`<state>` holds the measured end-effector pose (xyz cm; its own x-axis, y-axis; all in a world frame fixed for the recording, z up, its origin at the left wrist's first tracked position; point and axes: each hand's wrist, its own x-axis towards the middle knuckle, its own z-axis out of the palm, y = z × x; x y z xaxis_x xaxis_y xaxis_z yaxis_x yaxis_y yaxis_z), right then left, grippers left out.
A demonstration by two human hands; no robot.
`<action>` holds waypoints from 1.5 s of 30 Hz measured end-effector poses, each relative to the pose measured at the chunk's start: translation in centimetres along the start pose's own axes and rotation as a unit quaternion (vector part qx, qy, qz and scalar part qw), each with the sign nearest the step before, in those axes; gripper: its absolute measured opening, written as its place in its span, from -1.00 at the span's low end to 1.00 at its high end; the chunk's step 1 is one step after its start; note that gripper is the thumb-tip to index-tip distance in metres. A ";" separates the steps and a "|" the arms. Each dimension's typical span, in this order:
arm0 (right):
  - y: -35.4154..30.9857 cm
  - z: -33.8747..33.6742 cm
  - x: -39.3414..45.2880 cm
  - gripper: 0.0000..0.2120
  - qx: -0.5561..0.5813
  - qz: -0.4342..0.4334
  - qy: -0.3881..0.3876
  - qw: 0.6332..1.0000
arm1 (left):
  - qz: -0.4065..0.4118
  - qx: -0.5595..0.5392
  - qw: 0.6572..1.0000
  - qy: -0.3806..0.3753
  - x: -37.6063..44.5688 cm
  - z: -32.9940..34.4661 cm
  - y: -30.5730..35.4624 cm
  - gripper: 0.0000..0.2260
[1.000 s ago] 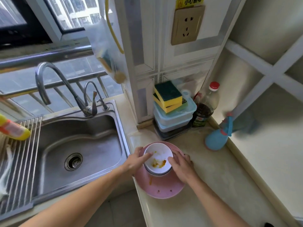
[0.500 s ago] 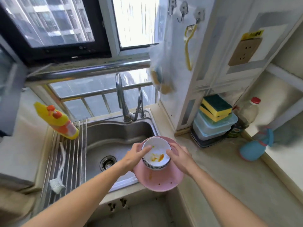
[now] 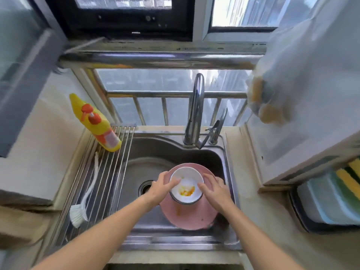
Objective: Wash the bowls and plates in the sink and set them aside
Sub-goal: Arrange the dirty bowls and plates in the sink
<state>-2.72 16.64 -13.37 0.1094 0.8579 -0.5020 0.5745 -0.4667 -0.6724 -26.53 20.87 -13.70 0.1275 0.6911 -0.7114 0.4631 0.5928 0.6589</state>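
On the wire rack [image 3: 109, 172] at left lay a yellow detergent bottle [image 3: 97, 123] and a white brush [image 3: 85, 195]. Over the steel sink [image 3: 155, 152] — left hand [image 3: 159, 189] and right hand [image 3: 215, 191] gripped the pink plate [image 3: 191, 217] at its edges, thumbs on the rim of the stacked white bowls [image 3: 186, 185], food-stained. Faucet [image 3: 195, 108] behind; containers with sponges [image 3: 337, 193] on the desk [image 3: 272, 230] at right.

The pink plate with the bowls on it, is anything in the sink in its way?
Nothing visible is. Both hands, left and right, hold the pink plate and stacked bowls over the sink, whose basin shows only its drain below.
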 end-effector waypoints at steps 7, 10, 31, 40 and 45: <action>3.6 3.7 7.3 -0.42 -0.015 0.034 -0.075 0.997 | -0.057 -0.062 0.996 -0.003 7.4 1.1 -5.2 -0.07; 4.6 5.0 8.9 -0.40 -0.014 0.041 -0.092 0.995 | -0.076 -0.067 0.995 -0.017 9.8 1.1 -7.9 0.03; 2.8 4.7 7.0 -0.35 -0.024 0.075 -0.053 0.995 | -0.041 0.013 0.998 0.046 6.4 0.7 -4.9 -0.47; -4.4 -1.8 4.1 -0.70 -0.134 0.037 -0.121 0.983 | 0.023 0.008 0.942 0.334 0.0 -7.6 4.1 -0.85; -8.6 -2.9 6.0 -0.80 -0.146 -0.024 -0.137 0.979 | 0.002 -0.033 0.841 0.540 -3.2 -16.0 8.8 -0.66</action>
<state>-4.67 26.42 -9.02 -0.1232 0.7685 -0.6278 0.7849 -0.3116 -0.5355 -36.85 30.49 -1.70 -0.7587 0.6446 -0.0942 0.4110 0.5858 0.6985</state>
